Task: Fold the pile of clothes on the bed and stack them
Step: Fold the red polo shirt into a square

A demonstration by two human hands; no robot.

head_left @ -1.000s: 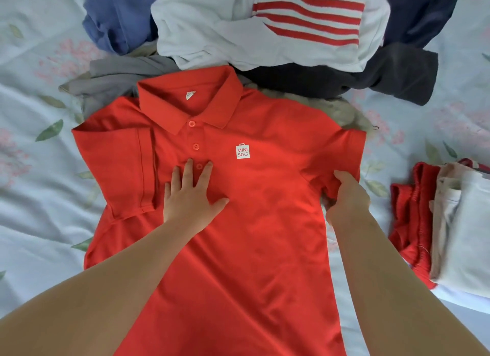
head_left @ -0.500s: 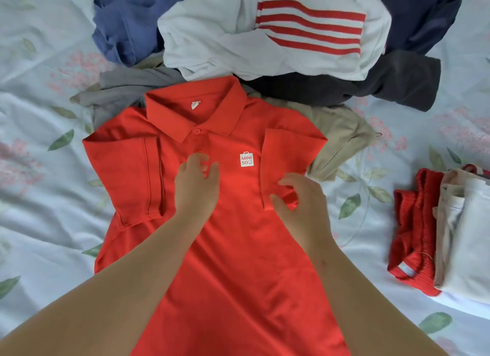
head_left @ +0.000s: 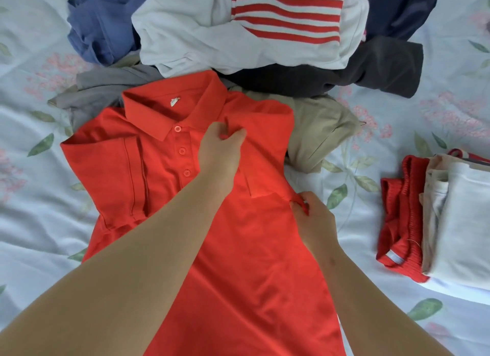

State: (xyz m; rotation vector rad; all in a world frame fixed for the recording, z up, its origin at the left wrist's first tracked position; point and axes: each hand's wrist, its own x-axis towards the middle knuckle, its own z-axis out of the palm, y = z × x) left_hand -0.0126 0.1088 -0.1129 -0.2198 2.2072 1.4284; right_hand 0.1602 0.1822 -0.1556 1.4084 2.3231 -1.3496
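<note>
A red polo shirt [head_left: 246, 249] lies face up on the bed, collar toward the pile, with its right sleeve folded in over the chest. My left hand [head_left: 221, 151] reaches across the chest and pinches the folded fabric just right of the collar. My right hand [head_left: 311, 217] pinches the shirt's right edge under the folded sleeve. The unfolded pile lies behind the collar: a white top with red stripes [head_left: 252, 29], a blue garment [head_left: 103, 24], a grey one [head_left: 106, 87], a dark one [head_left: 371, 66] and a beige one [head_left: 318, 133].
A stack of folded clothes sits at the right, with a red piece [head_left: 397, 217] beside beige and white pieces [head_left: 461, 223]. The bedsheet [head_left: 39, 209] is pale with leaf and flower prints.
The right sleeve was folded in over the chest by my right hand. That hand then dropped to the shirt's right edge, and my left hand moved from the placket to the right shoulder.
</note>
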